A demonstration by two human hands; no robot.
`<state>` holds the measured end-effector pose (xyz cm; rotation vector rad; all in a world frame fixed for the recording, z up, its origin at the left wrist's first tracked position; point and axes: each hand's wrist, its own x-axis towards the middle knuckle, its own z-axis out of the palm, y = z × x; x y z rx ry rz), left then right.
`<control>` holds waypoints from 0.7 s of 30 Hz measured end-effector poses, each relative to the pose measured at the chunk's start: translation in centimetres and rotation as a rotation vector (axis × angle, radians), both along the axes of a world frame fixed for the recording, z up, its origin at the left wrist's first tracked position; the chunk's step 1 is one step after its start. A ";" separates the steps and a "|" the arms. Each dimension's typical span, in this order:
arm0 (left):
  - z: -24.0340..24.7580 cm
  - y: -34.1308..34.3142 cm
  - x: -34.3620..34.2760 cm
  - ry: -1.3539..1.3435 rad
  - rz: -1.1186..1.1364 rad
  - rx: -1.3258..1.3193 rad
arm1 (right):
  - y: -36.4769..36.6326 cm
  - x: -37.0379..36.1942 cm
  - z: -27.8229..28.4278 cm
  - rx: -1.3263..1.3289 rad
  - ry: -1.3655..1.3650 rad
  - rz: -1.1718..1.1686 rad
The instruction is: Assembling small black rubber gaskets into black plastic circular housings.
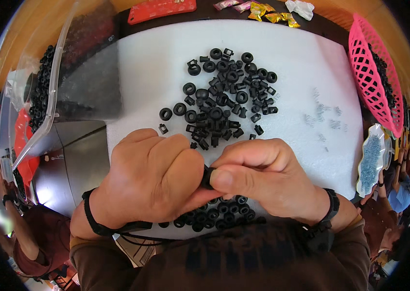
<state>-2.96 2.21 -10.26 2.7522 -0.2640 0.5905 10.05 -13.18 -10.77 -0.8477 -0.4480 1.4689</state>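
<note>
My left hand (154, 174) is closed, its fingers curled around one side of a small black plastic part (208, 177). From the other side my right hand (265, 177) pinches the same part between thumb and forefinger. The fingers cover most of it, so its exact shape is hidden. Just beyond my hands, loose black rings (165, 114) and small black notched pieces (259, 129) lie heaped on a white foam sheet (147, 58). Close to my body sits a second group of black round parts (209, 223), partly hidden under my hands.
Tiny silvery springs (335, 124) lie scattered on the sheet's right. A pink basket (360, 68) of black parts and a dish of small springs (371, 157) stand at right. At left is a clear bin (52, 72). Wrapped sweets (258, 10) and a red case (161, 10) lie behind.
</note>
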 end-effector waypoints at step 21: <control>0.2 0.6 -0.1 0.182 -0.134 -0.861 | -0.1 -0.3 0.1 0.026 -0.142 0.067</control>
